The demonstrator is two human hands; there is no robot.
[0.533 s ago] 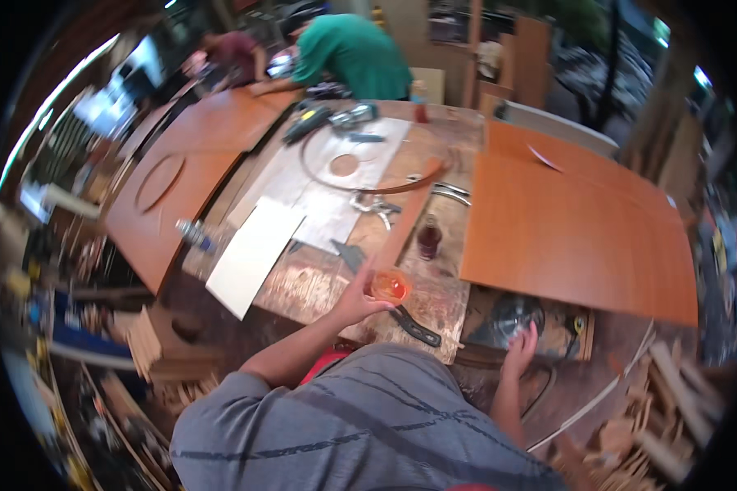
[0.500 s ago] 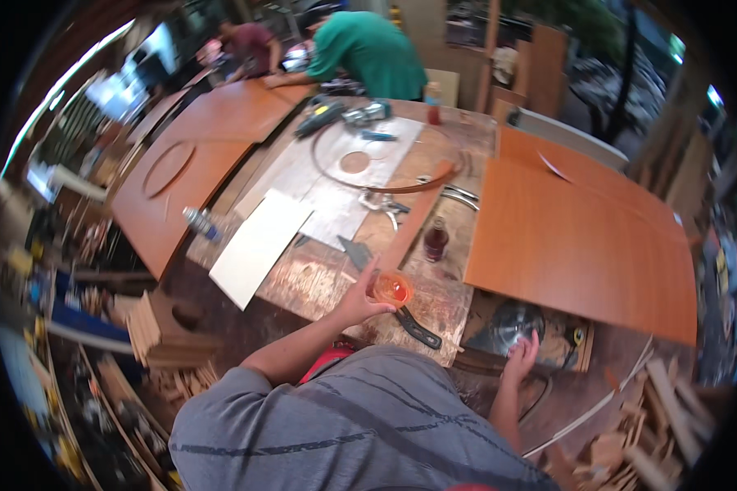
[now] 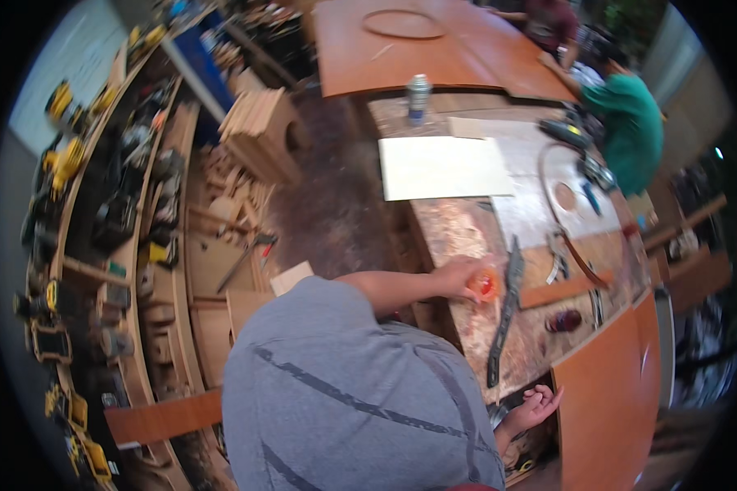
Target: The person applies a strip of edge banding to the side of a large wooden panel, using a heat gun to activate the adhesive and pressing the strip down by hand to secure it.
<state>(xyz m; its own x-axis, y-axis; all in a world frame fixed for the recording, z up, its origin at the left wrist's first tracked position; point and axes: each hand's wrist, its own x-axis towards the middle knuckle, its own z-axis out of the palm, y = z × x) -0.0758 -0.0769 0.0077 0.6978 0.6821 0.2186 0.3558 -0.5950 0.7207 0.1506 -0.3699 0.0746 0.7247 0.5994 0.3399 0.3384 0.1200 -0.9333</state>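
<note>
My left hand [image 3: 458, 277] grips a translucent orange cup [image 3: 485, 286] over the worn wooden table. Just right of the cup lies a long black slotted tool [image 3: 506, 327], with a wood strip [image 3: 549, 291] and a dark red bottle [image 3: 563, 321] beyond it. My right hand [image 3: 536, 403] is empty, its fingers apart and loosely bent, beside the edge of an orange-brown panel [image 3: 610, 393]. Farther back on the table are a white board [image 3: 442, 168], a spray can [image 3: 418, 98], a bent curved strip [image 3: 553, 204] and a drill [image 3: 558, 132].
Shelving [image 3: 135, 245] with power tools [image 3: 64, 164] runs along the left. Stacked wood pieces [image 3: 258, 135] stand between it and the table [image 3: 442, 229]. Brown panels [image 3: 385, 57] lie at the back, where two people work, one in green [image 3: 630, 139], one in maroon [image 3: 549, 18].
My view has swung leftward, bringing the shelving in and shifting the table to the right of the picture. The cup stays in my left hand; my right hand stays empty.
</note>
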